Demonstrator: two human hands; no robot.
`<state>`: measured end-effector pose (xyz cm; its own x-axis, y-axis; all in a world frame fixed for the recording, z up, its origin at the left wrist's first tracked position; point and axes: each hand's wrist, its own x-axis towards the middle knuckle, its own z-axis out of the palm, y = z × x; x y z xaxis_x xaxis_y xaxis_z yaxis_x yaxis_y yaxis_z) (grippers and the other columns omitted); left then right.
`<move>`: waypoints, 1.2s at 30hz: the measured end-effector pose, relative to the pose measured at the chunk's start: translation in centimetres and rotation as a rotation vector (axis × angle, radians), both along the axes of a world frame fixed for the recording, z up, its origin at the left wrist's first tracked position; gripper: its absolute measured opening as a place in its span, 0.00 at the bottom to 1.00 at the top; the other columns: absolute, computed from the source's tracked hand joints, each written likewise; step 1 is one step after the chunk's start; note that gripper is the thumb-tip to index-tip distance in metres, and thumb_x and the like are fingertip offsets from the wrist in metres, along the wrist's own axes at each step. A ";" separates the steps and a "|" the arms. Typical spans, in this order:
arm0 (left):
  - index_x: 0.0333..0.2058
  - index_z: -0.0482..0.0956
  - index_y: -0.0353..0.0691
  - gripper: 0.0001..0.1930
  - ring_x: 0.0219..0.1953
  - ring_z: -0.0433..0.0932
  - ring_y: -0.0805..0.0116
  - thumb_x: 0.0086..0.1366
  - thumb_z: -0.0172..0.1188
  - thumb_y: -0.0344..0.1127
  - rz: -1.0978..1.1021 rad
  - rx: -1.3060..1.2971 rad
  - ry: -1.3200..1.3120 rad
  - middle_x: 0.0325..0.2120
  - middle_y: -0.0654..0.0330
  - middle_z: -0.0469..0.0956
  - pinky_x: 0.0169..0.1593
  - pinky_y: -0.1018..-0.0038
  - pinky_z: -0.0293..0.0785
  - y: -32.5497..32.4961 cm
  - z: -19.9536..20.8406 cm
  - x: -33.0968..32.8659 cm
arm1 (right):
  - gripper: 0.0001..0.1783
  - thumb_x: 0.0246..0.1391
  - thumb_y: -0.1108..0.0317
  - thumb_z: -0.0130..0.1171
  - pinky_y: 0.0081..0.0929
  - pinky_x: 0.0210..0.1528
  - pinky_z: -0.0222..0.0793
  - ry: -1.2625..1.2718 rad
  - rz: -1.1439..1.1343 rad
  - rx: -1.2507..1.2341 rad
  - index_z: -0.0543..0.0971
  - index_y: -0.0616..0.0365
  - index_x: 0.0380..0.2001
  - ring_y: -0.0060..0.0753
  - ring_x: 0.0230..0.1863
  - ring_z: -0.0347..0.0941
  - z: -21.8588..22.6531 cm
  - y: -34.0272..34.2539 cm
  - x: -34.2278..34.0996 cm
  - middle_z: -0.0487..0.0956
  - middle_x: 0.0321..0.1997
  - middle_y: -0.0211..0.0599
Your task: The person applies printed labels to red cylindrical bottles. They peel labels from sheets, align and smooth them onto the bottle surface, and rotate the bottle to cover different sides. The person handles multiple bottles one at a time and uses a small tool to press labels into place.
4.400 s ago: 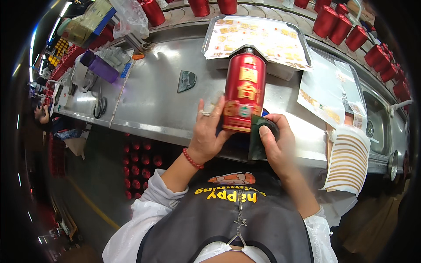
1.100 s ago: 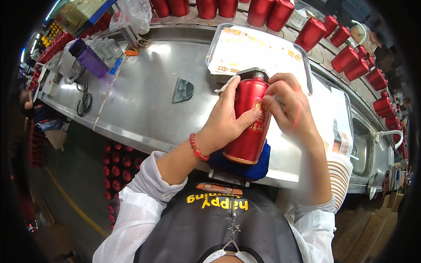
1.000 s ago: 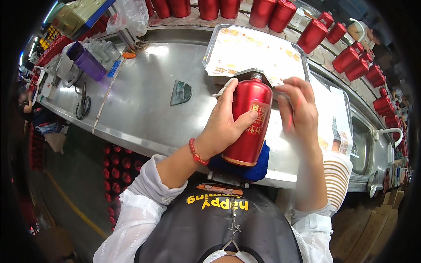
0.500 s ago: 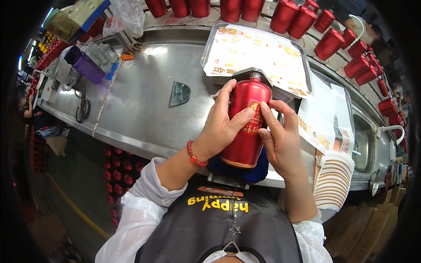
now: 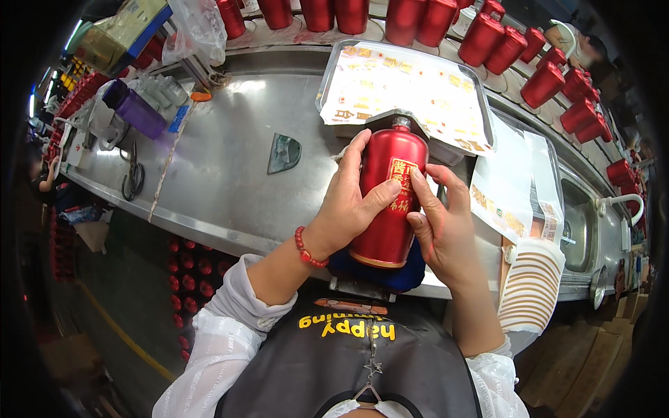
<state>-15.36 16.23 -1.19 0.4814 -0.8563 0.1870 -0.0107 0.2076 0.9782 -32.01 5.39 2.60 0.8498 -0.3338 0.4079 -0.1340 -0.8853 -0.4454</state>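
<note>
Gripping the red metallic bottle (image 5: pixel 382 240) along its left side, the left hand (image 5: pixel 345 209) lays its thumb at the gold-printed label (image 5: pixel 401 169). Open and loosely curled, the right hand (image 5: pixel 446 226) rests an index fingertip on that label. Blue padding (image 5: pixel 410 270) lies below both hands, under the bottle; a label sheet (image 5: pixel 404 87) lies beyond them.

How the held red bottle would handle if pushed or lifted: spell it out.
The red bottle seems stiff, as its wall shows no visible dent beside the left grip. Its smooth, shiny surface may make it somewhat slippery. Its rounded sides suggest it could roll if pushed sideways off the blue pad.
</note>
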 end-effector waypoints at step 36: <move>0.66 0.54 0.31 0.36 0.58 0.69 0.68 0.69 0.61 0.42 -0.046 -0.009 0.163 0.59 0.50 0.66 0.61 0.72 0.68 -0.9 0.8 1.6 | 0.32 0.54 0.71 0.64 0.44 0.61 0.66 -0.108 0.039 0.063 0.73 0.50 0.63 0.57 0.59 0.67 -1.3 -0.3 0.0 0.67 0.63 0.56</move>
<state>-13.77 15.35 -0.35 0.4665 -0.8767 0.1174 0.1582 0.2132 0.9641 -31.99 5.11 1.34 0.8149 -0.3295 0.4769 -0.0483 -0.8585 -0.5105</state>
